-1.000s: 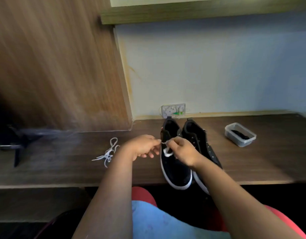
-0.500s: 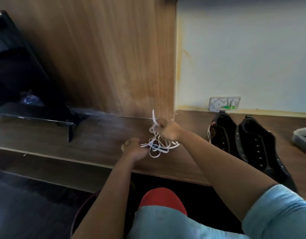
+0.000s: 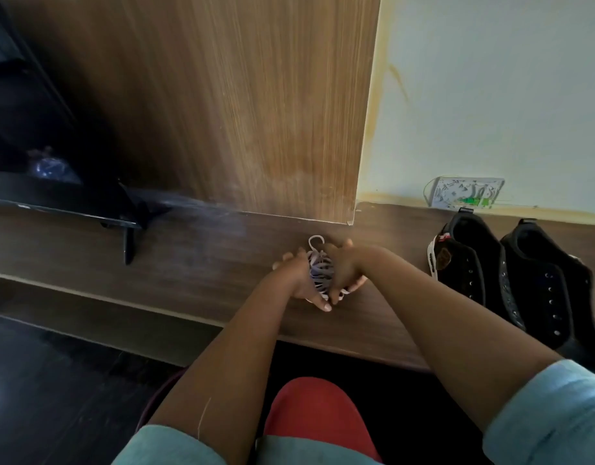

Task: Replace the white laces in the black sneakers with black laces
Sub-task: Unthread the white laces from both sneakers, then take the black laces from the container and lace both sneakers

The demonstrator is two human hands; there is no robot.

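Observation:
A bundle of white laces [image 3: 319, 272] is pressed between my two hands on the wooden desk [image 3: 202, 263]. My left hand [image 3: 298, 275] cups it from the left and my right hand [image 3: 344, 268] from the right, fingertips meeting below. One loop sticks up behind the hands. The two black sneakers stand side by side to the right: the left sneaker [image 3: 464, 260] has a white sole edge, the right sneaker [image 3: 551, 283] shows bare metal eyelets. No lace shows in either. No black laces are in view.
A wooden panel [image 3: 242, 105] rises behind the desk, a pale wall to its right with a white socket plate [image 3: 464, 193]. A dark screen on a stand [image 3: 54, 193] sits at the far left. My knee in red [image 3: 309, 411] is under the desk edge.
My view swung left from the sneakers. Both hands left the left sneaker, my right carrying its white lace to the loose lace, and now they close around the gathered bundle.

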